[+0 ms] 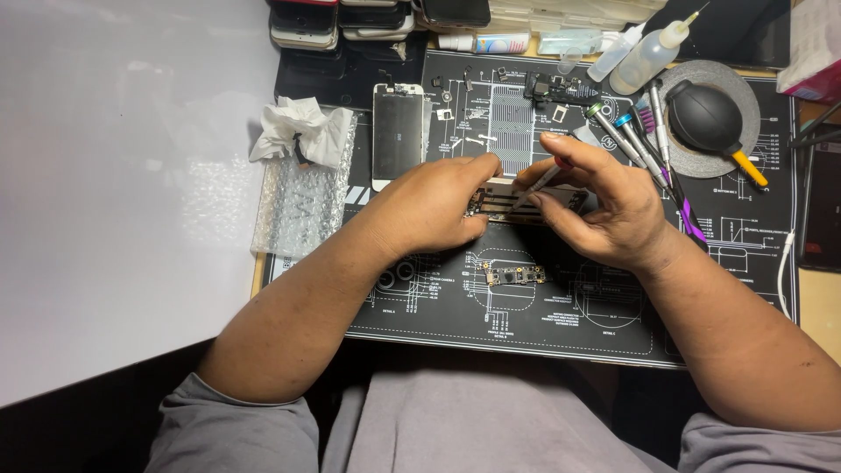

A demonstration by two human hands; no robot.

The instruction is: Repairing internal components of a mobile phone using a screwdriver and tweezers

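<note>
1. Our left hand point(435, 208) sits at the middle of the frame, fingers curled down and pressed onto the left end of an opened phone body point(526, 203) that lies on the black work mat point(561, 328).
2. Our right hand point(604, 208) is just right of centre, fingers pinched closed around a thin screwdriver point(540, 182) with a red collar; its tip angles down and left into the phone body.
3. The phone body lies flat between the two hands, partly hidden by them, so we cannot tell its full outline.
4. Below the hands, near the centre of the mat, a small circuit board point(515, 276) lies alone, apart from the phone body.
5. Above the left hand, a removed phone screen point(398, 133) lies face down, with tiny screws and brackets scattered beside it.
6. At the left edge of the mat, a sheet of bubble wrap point(302, 197) carries a crumpled white tissue point(300, 130).
7. In the upper right, a black rubber air blower point(706, 118) rests on a grey disc, and several screwdrivers point(632, 140) lie fanned out just left of it.
8. A clear squeeze bottle point(646, 57) lies at the top edge, and stacked phones point(342, 22) fill the upper left of the counter point(819, 302).
</note>
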